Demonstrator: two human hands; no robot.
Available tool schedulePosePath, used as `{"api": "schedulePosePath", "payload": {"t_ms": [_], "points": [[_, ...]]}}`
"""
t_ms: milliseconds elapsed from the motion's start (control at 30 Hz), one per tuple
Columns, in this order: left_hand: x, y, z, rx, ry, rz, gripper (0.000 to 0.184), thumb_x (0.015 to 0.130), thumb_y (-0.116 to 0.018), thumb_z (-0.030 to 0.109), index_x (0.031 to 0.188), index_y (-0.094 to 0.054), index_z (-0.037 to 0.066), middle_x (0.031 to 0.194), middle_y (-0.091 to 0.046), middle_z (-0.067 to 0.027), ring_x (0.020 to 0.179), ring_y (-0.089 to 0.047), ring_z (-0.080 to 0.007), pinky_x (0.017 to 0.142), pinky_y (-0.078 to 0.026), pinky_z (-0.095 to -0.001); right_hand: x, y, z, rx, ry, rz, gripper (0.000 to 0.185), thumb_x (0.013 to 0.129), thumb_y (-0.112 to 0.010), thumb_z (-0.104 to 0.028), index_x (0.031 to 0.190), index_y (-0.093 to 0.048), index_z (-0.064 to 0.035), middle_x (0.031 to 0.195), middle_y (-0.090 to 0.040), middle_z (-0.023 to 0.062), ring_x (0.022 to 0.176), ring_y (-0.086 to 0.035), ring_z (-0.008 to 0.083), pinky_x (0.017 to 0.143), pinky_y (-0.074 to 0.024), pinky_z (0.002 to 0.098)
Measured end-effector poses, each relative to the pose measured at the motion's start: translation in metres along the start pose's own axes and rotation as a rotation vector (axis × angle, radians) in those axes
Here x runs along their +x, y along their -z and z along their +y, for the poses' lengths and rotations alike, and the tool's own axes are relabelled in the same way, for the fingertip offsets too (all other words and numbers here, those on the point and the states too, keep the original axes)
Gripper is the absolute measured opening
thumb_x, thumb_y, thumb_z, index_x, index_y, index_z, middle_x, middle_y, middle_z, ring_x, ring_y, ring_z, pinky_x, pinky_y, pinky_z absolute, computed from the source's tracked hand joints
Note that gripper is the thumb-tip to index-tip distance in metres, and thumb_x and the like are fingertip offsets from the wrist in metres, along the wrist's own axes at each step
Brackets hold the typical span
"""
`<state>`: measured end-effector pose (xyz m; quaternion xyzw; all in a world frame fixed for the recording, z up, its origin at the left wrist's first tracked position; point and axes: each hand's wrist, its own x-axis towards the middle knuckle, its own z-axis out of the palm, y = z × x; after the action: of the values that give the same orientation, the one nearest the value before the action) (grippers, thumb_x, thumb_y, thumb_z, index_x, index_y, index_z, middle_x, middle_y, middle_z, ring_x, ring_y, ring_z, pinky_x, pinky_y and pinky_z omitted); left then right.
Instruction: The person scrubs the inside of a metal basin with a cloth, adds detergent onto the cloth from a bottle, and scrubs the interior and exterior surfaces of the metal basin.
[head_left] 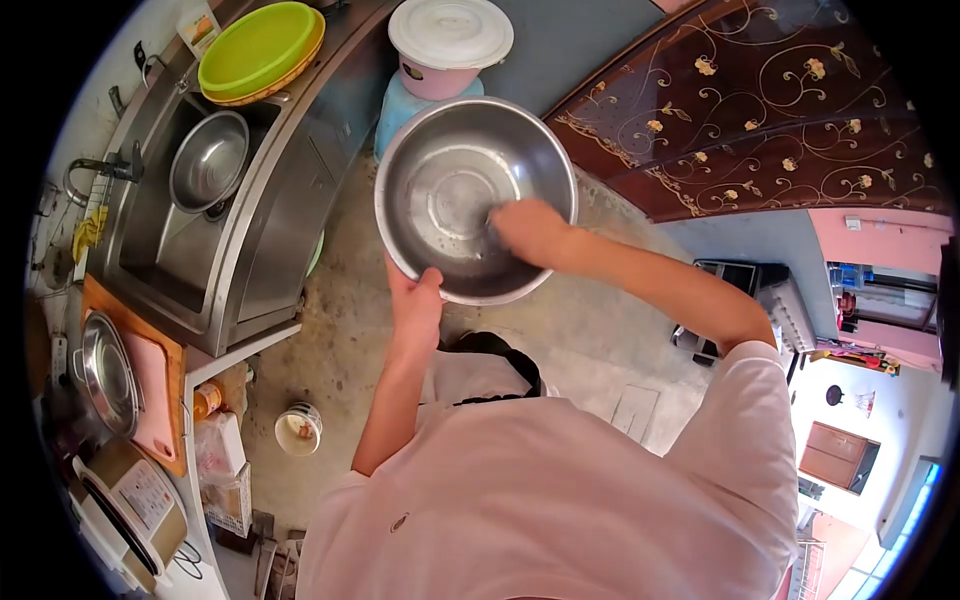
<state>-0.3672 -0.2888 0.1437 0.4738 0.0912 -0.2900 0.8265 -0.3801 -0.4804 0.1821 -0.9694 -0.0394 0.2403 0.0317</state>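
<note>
A large stainless steel basin (440,180) is tilted so that its inside faces me. Its lower left rim is gripped by my left hand (415,305), with the thumb over the edge and the other fingers hidden behind. Inside the basin, my right hand (537,233) is closed, its knuckles near the right part of the inner wall. A small greyish patch shows by those fingers, too unclear to name. Behind the basin stands a pink bucket with a white lid (450,35), on a blue support (395,110) partly hidden by the basin.
To the left is a steel sink (160,265) with a metal bowl (210,160) in it. A green basin (255,50) sits at its far end. Nearer are a cutting board (155,385), a metal lid (108,375) and a rice cooker (130,505). A small bucket (298,430) stands on the floor.
</note>
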Motion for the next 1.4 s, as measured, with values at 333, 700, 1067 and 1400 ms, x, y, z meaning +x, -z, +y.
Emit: {"api": "schedulePosePath", "payload": {"t_ms": [333, 700, 1067, 1400], "points": [[-0.008, 0.0, 0.018, -0.05, 0.247, -0.012, 0.072, 0.075, -0.037, -0.013, 0.14, -0.017, 0.01, 0.128, -0.039, -0.0088, 0.109, -0.046, -0.0172, 0.088, -0.038, -0.0263, 0.035, 0.03, 0.012, -0.226, -0.108, -0.105, 0.017, 0.074, -0.063, -0.012, 0.087, -0.059, -0.0009, 0.082, -0.062, 0.0163, 0.079, -0.063, 0.0311, 0.067, -0.0516, 0.039], [0.004, 0.0, 0.051, 0.071, -0.21, 0.111, 0.065, 0.075, -0.037, -0.012, 0.137, -0.022, 0.004, 0.125, -0.044, -0.0097, 0.112, -0.045, -0.017, 0.093, -0.034, -0.025, 0.054, 0.053, 0.005, -0.161, -0.034, 0.155, 0.016, 0.081, -0.056, -0.02, 0.084, -0.058, -0.0038, 0.084, -0.062, 0.0138, 0.077, -0.061, 0.0325, 0.063, -0.0501, 0.041], [0.002, -0.003, 0.072, 0.108, -0.192, 0.11, 0.064, 0.078, -0.037, -0.011, 0.138, -0.02, 0.005, 0.129, -0.039, -0.0096, 0.114, -0.044, -0.0167, 0.096, -0.031, -0.0251, 0.055, 0.08, -0.001, -0.239, 0.007, 0.283, 0.014, 0.073, -0.057, -0.008, 0.087, -0.06, -0.0058, 0.081, -0.06, 0.0107, 0.077, -0.062, 0.0283, 0.063, -0.0518, 0.0374], [-0.002, -0.004, 0.076, 0.149, -0.069, 0.045, 0.056, 0.079, -0.043, -0.006, 0.132, -0.028, 0.002, 0.12, -0.043, -0.0073, 0.104, -0.043, -0.0129, 0.092, -0.032, -0.0249, 0.052, 0.112, -0.012, -0.078, 0.046, 0.658, 0.016, 0.074, -0.058, -0.008, 0.089, -0.058, -0.0044, 0.087, -0.058, 0.0125, 0.083, -0.06, 0.0288, 0.067, -0.0513, 0.0383]]}}
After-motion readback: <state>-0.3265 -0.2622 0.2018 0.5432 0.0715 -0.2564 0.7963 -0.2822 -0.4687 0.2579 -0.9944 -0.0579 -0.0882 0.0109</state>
